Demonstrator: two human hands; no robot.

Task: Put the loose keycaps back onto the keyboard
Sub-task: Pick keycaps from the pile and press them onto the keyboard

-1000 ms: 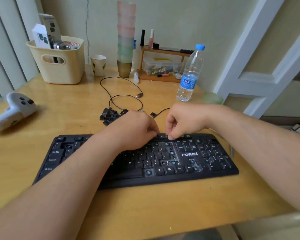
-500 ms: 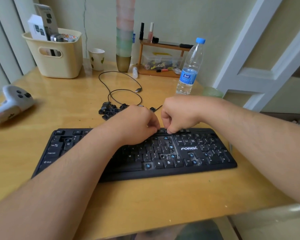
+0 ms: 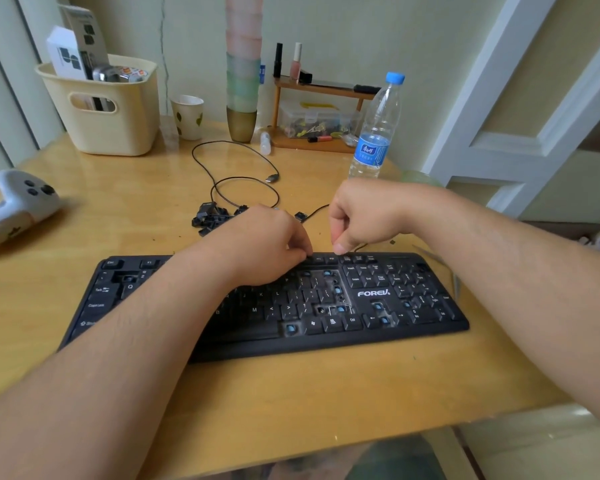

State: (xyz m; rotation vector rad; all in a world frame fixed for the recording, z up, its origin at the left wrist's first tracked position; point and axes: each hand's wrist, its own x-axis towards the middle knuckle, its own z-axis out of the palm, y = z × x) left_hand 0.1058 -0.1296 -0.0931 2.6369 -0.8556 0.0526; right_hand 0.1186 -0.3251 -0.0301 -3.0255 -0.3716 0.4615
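A black keyboard (image 3: pixel 374 293) lies across the wooden desk, with several empty sockets showing blue stems around its right half. Behind it sits a pile of loose black keycaps (image 3: pixel 211 219), and a single keycap (image 3: pixel 300 216) lies apart to the right. My left hand (image 3: pixel 264 244) rests over the keyboard's top rows, fingers bent down with their tips on the function row; what is under them is hidden. My right hand (image 3: pixel 357 216) is curled into a fist just above the same row, its thumb tip touching a function key.
A black cable (image 3: pixel 236 181) loops behind the keycaps. A water bottle (image 3: pixel 376 133) stands at the back right, next to a small wooden shelf (image 3: pixel 319 88). A cream basket (image 3: pixel 111 109), a paper cup (image 3: pixel 187 116) and stacked cups (image 3: pixel 242 81) line the wall. A white controller (image 3: pixel 18 206) lies at the left.
Both hands stayed together at the function row. My right hand has risen slightly and drawn a little apart from the left, leaving only its thumb on the keys.
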